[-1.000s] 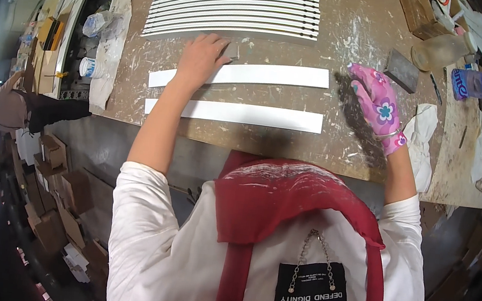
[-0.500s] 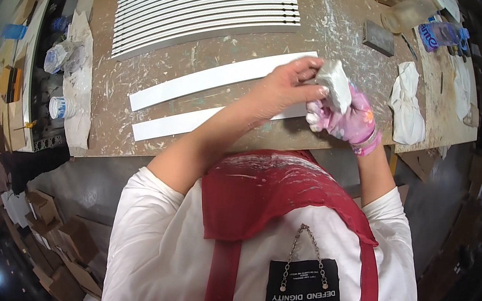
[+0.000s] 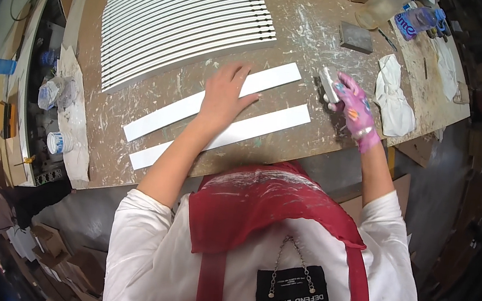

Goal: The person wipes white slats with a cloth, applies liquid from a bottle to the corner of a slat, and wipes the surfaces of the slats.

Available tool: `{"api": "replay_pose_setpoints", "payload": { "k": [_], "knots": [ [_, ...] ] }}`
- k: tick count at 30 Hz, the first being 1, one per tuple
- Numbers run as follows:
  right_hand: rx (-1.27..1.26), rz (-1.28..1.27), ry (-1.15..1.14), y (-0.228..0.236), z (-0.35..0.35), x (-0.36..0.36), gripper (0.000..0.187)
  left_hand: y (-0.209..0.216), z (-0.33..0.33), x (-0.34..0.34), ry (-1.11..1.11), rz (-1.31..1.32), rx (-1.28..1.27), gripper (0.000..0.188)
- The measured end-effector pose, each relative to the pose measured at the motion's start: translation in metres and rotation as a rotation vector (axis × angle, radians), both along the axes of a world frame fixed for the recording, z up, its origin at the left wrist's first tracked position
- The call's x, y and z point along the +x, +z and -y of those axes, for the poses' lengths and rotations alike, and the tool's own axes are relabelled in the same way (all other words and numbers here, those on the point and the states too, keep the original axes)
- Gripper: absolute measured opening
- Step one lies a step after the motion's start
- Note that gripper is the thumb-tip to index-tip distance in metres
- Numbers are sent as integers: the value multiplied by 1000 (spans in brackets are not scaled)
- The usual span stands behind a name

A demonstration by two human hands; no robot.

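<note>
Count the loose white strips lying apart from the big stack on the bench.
2. The far strip lies under the left hand; the near strip lies parallel, closer to the person. None seem hidden.

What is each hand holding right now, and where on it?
The gloved right hand grips a small grey block by its lower end. The bare left hand holds nothing, lying flat on the upper white strip.

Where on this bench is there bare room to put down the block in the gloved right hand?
Bare board lies between the grey block and the end of the upper white strip, just ahead of the right hand. A narrower bare band runs between the slat stack and that strip. It is crowded right of the white rag, and under the left hand.
</note>
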State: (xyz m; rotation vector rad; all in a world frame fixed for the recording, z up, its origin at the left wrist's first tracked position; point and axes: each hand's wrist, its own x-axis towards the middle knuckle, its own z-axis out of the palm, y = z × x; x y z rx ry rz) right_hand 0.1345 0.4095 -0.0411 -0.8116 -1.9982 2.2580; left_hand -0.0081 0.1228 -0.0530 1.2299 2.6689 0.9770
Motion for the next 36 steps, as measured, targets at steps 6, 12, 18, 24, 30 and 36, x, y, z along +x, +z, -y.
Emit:
{"api": "replay_pose_setpoints", "payload": {
  "k": [6, 12, 18, 24, 30, 36],
  "knots": [
    [779, -80, 272, -10, 12, -59, 46, -18, -1, 2, 27, -97, -64, 45],
    [1185, -30, 384, -8, 30, -28, 39, -14, -1, 4, 34, -52, -84, 45],
    [1218, -65, 347, 5, 13, -37, 39, -20, -1, 4, 33, -75, -99, 45],
    [1280, 56, 401, -1, 18, -57, 37, -18, -2, 2, 20, -97, -52, 44],
    [1208, 81, 350, 14, 15, -60, 39, -25, 0, 2, 28, -119, -38, 44],
    [1209, 195, 582, 25, 21, -48, 41, -25, 1, 1, 19, -81, -31, 44]
  ]
}}
